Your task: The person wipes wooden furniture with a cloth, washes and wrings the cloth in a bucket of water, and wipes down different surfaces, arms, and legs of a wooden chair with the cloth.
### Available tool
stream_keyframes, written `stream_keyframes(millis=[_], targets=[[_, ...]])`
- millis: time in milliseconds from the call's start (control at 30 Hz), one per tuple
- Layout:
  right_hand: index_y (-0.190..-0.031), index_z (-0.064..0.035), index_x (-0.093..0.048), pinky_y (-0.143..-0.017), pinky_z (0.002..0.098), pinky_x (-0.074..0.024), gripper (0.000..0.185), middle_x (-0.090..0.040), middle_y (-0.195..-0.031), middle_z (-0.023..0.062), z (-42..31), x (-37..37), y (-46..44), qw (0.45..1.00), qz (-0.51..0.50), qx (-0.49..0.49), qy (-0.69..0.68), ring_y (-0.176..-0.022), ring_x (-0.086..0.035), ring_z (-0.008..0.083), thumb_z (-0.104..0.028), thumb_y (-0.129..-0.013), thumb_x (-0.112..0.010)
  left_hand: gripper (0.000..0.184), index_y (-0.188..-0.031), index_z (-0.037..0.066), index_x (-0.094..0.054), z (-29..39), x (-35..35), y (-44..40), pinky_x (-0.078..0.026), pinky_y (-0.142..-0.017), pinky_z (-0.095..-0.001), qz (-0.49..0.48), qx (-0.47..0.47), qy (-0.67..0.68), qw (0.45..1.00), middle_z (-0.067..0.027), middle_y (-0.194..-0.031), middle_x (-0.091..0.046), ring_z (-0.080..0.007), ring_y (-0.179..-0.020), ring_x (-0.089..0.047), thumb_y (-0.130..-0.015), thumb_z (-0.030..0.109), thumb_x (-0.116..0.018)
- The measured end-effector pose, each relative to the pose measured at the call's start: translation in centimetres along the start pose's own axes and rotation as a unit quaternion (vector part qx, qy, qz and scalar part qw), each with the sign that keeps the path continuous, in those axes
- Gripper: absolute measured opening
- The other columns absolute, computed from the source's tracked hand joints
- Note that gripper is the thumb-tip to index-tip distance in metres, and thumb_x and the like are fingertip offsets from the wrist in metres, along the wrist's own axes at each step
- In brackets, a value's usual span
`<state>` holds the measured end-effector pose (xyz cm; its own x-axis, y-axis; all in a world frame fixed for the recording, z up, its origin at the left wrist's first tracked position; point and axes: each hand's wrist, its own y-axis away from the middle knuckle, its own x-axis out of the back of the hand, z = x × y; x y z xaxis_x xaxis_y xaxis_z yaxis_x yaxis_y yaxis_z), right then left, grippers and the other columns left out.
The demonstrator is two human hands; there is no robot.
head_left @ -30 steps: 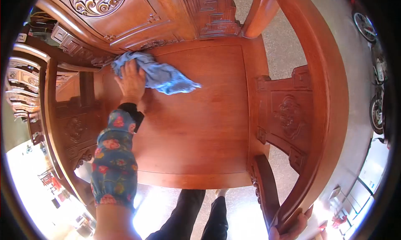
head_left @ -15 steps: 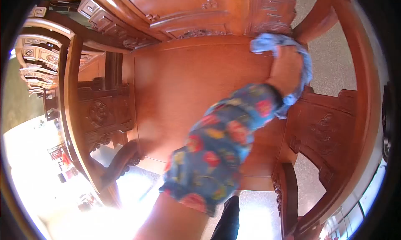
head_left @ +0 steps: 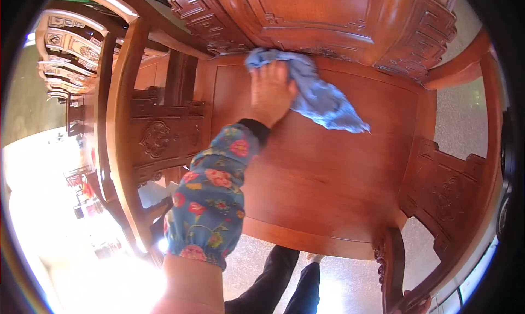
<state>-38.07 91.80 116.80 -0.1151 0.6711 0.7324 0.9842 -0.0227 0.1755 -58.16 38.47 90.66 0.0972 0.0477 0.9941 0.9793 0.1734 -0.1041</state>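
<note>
A carved reddish-brown wooden armchair (head_left: 328,177) fills the view, its seat facing up at me. My left hand (head_left: 272,92), in a blue floral oversleeve, lies palm down at the back left of the seat. Its fingers are stretched flat on a light blue cloth (head_left: 322,98), pressing it to the wood. The cloth trails off to the right across the seat, partly bunched. At the bottom right edge, my right hand (head_left: 420,304) is barely in view, with its fingers around the front end of the chair's armrest (head_left: 451,270).
The carved backrest (head_left: 322,13) rises behind the seat, and armrests flank both sides. More carved wooden chairs (head_left: 71,54) stand at the left. My legs (head_left: 273,281) are in front of the seat, on a pale floor. Bright light washes out the lower left.
My left hand has moved the cloth from the seat's back right corner to its back left. The cloth now trails to the right, and the camera view has shifted.
</note>
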Motion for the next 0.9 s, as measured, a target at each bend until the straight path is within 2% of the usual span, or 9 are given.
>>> stream_keyframes(millis=[67,133,200,300,467,533,733,833,900], targets=[[-0.139,0.003,-0.02,-0.088,0.0479,-0.0529,0.092,-0.037,-0.127,0.0288,0.4,0.0,0.8,0.997,0.027,-0.046,-0.051,-0.108,-0.053,0.0366,-0.042,-0.08,-0.074,0.051,-0.129,0.001,-0.046,-5.6,-0.8,0.8,-0.03,-0.104,-0.0559,0.023,0.018,-0.051,0.998,-0.019,-0.133,-0.048,-0.035,-0.123,-0.044,-0.089,0.032,-0.053],[-0.14,0.002,-0.017,-0.088,0.0498,-0.0531,0.095,-0.034,-0.129,0.0291,-1.1,0.4,-0.1,0.997,-0.031,-0.06,-0.048,-0.107,-0.052,0.0389,-0.043,-0.079,-0.075,0.048,-0.124,0.005,-0.049,-11.7,-0.4,1.3,-0.03,-0.102,-0.0587,-0.055,0.137,0.053,0.988,-0.015,-0.128,-0.051,-0.0359,-0.121,-0.046,-0.087,0.035,-0.052],[-0.141,0.0016,-0.015,-0.086,0.0508,-0.0537,0.096,-0.032,-0.131,0.0288,0.0,0.8,-0.2,0.998,-0.032,-0.044,-0.04,-0.107,-0.051,0.0407,-0.044,-0.08,-0.073,0.047,-0.125,0.005,-0.047,-15.4,-0.4,1.8,-0.031,-0.1,-0.0609,-0.046,0.231,0.01,0.972,-0.0151,-0.127,-0.051,-0.0379,-0.12,-0.046,-0.087,0.033,-0.05],[-0.142,0.0013,-0.015,-0.088,0.0464,-0.0526,0.096,-0.035,-0.131,0.0267,0.1,1.1,0.6,0.996,-0.049,-0.067,-0.015,-0.106,-0.053,0.0356,-0.044,-0.081,-0.072,0.046,-0.122,0.004,-0.046,-16.5,-1.9,1.0,-0.031,-0.099,-0.0629,-0.026,0.195,0.025,0.98,-0.0142,-0.128,-0.05,-0.0385,-0.12,-0.046,-0.087,0.033,-0.048],[-0.143,0.0042,-0.015,-0.089,0.0431,-0.0494,0.093,-0.044,-0.127,0.0233,-0.7,0.7,0.1,0.998,-0.041,-0.053,-0.013,-0.106,-0.055,0.0339,-0.042,-0.083,-0.069,0.042,-0.112,0.003,-0.048,-11.6,0.5,-0.9,-0.033,-0.093,-0.0649,-0.049,0.336,0.047,0.939,-0.017,-0.117,-0.054,-0.0416,-0.115,-0.047,-0.082,0.031,-0.053],[-0.144,0.0029,-0.013,-0.09,0.0448,-0.0495,0.091,-0.042,-0.129,0.0246,0.4,0.7,0.6,0.999,-0.023,0.012,0.02,-0.106,-0.055,0.035,-0.04,-0.083,-0.066,0.042,-0.11,0.002,-0.05,-10.8,-2.1,-1.2,-0.032,-0.095,-0.066,0.001,0.282,0.063,0.957,-0.0196,-0.12,-0.054,-0.042,-0.117,-0.046,-0.078,0.029,-0.056],[-0.145,0.0025,-0.013,-0.096,0.0501,-0.0475,0.09,-0.027,-0.142,0.0244,2.9,1.1,1.3,0.995,-0.055,0.02,-0.079,-0.12,-0.045,0.0373,-0.038,-0.083,-0.065,0.048,-0.111,0.001,-0.049,7.5,-1.9,-2.9,-0.021,-0.104,-0.0668,0.081,0.204,0.092,0.971,-0.0235,-0.128,-0.047,-0.0427,-0.123,-0.041,-0.075,0.03,-0.06],[-0.145,0.0009,-0.012,-0.098,0.0514,-0.0469,0.092,-0.021,-0.146,0.022,4.0,1.6,1.7,0.997,-0.052,0.03,-0.055,-0.126,-0.04,0.0375,-0.037,-0.082,-0.067,0.048,-0.111,0.0,-0.049,10.0,-0.6,-4.0,-0.021,-0.104,-0.0678,0.027,0.258,0.103,0.96,-0.0224,-0.127,-0.048,-0.0408,-0.12,-0.042,-0.077,0.032,-0.061],[-0.146,-0.0024,-0.012,-0.097,0.0522,-0.0473,0.092,-0.021,-0.146,0.0217,4.2,1.4,1.8,0.998,-0.04,0.055,-0.013,-0.125,-0.039,0.0372,-0.036,-0.082,-0.069,0.047,-0.112,0.001,-0.049,10.8,-0.4,-3.2,-0.022,-0.102,-0.0691,0.029,0.18,0.116,0.976,-0.0241,-0.127,-0.046,-0.0414,-0.12,-0.043,-0.079,0.033,-0.061]])
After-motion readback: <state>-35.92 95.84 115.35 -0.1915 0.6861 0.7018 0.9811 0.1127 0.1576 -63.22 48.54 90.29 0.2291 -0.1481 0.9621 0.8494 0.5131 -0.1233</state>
